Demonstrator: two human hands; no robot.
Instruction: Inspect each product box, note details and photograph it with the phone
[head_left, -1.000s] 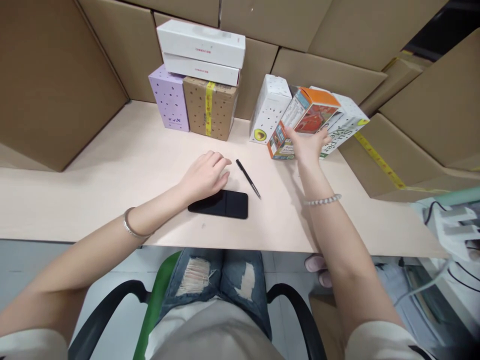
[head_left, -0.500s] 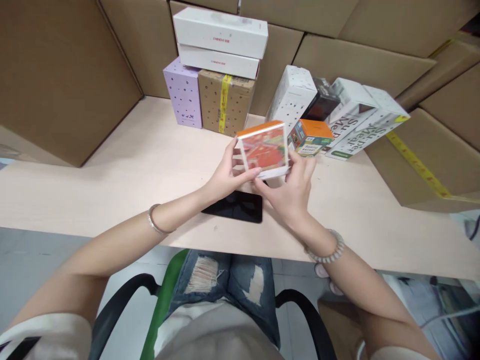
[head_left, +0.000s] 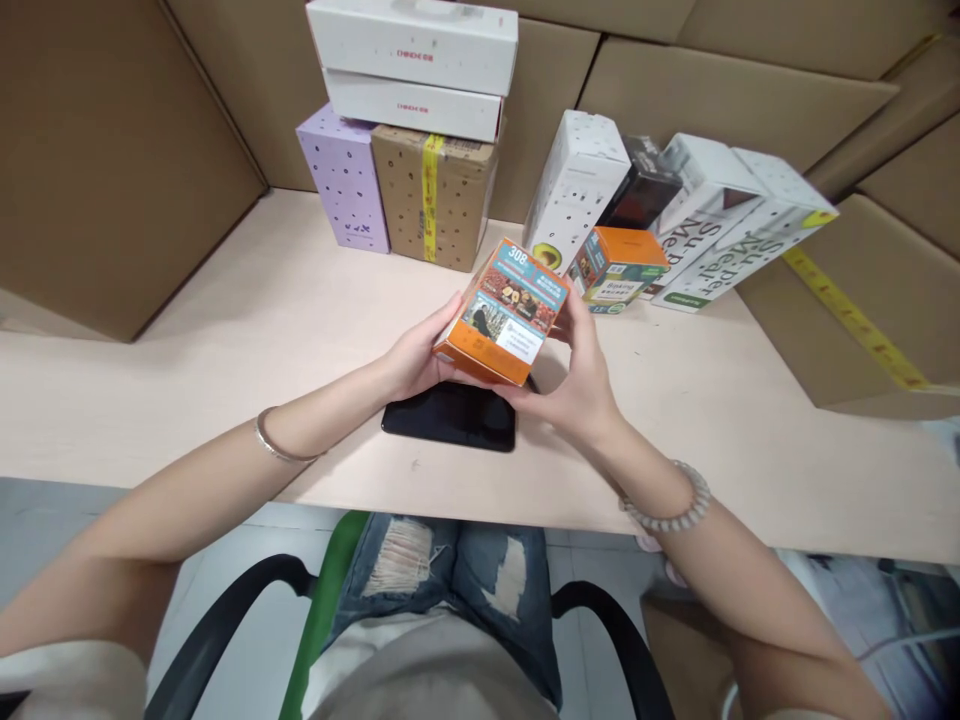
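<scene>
Between both hands I hold a small orange carton (head_left: 504, 312), tilted, with a blue printed panel and small food pictures facing up. My left hand (head_left: 420, 350) grips its left and lower side; some of its fingers are hidden behind the carton. My right hand (head_left: 581, 370) holds the right side, with the thumb along the bottom edge. Below the carton a black phone (head_left: 450, 418) lies flat on the table. A similar orange and green box (head_left: 621, 270) stands just beyond my right hand.
On the pale table (head_left: 187, 400), a purple box (head_left: 346, 185) and a brown taped box (head_left: 457, 205) carry two white boxes (head_left: 412, 50). At right stand a white dotted box (head_left: 574, 185), a black box (head_left: 643, 185) and two tall white boxes (head_left: 750, 225). Large cardboard boxes (head_left: 97, 160) surround the table.
The carton has been turned in my hands: a red picture face showed before, and now the blue and orange printed face does. My view has shifted slightly.
</scene>
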